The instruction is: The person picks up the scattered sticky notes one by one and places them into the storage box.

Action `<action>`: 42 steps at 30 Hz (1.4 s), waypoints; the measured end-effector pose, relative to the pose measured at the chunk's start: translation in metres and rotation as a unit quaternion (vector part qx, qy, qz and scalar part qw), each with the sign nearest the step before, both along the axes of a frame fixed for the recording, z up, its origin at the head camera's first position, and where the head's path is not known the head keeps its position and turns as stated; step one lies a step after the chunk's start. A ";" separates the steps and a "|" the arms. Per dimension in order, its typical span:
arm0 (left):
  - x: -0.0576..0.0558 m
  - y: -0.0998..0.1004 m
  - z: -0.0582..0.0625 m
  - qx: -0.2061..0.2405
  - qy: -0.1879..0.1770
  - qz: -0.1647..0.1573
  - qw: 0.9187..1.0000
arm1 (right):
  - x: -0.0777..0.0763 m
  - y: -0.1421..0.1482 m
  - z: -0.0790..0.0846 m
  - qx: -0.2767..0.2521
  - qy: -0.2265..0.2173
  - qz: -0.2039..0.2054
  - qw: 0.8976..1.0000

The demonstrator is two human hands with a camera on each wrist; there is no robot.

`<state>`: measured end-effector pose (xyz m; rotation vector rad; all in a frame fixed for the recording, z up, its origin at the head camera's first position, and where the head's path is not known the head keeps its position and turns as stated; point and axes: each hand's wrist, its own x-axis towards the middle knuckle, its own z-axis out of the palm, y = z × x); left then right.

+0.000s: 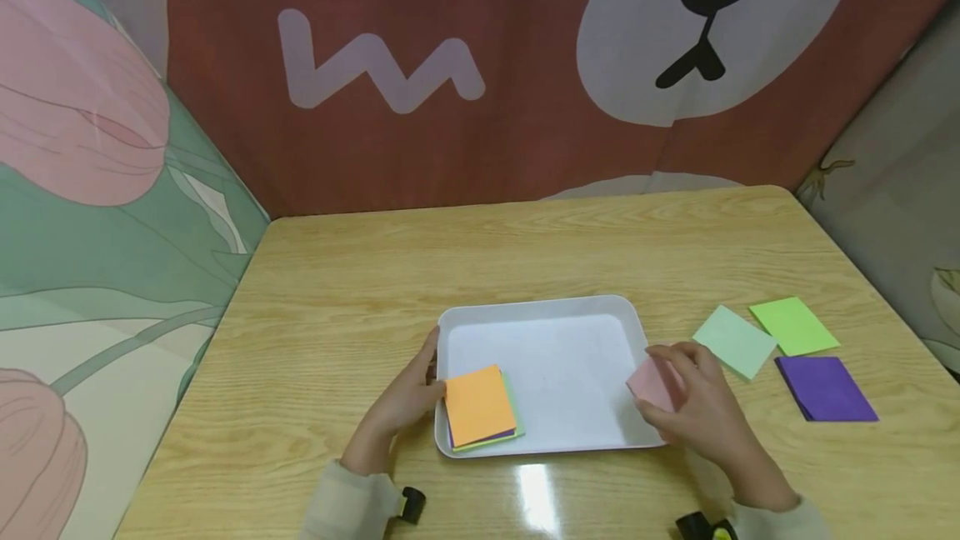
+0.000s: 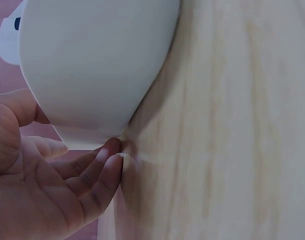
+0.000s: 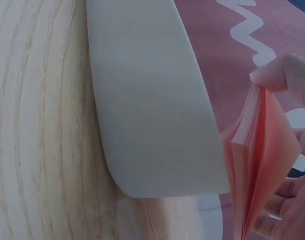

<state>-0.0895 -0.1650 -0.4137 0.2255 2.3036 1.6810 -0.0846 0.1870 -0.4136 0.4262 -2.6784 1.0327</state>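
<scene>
Two hands flank the white tray (image 1: 570,386), which sits on the wooden table (image 1: 337,273). At the tray's left end, the left hand (image 1: 405,402) grips its side, thumb at the rim and fingers bent against the outer wall, fingertips down by its base. At the tray's right end, the right hand (image 1: 701,407) pinches the pink pad (image 1: 654,383) between thumb and fingers, over the tray's right rim; from the right wrist, its leaves show fanned apart beside the tray's wall. Whether pad and tray touch, I cannot tell.

Inside the tray's near left corner lies an orange pad (image 1: 480,405), with purple and green edges showing beneath it. Right of the tray, on the table, lie a mint pad (image 1: 735,342), nearest to it, a lime pad (image 1: 795,326) meeting the mint one's corner, and a purple pad (image 1: 827,388) just nearer the person. Beyond the tray, a printed cloth (image 1: 525,140) hangs behind the table.
</scene>
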 end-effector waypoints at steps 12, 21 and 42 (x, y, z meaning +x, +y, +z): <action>-0.004 -0.002 -0.013 -0.004 -0.007 0.003 1.000 | -0.001 -0.009 -0.002 -0.008 0.026 0.010 1.000; -0.004 -0.003 -0.023 -0.019 0.003 0.012 1.000 | 0.000 -0.012 -0.003 -0.011 0.015 0.018 1.000; -0.005 -0.003 -0.023 0.009 0.016 -0.007 1.000 | -0.001 -0.017 -0.002 0.002 0.014 0.037 0.999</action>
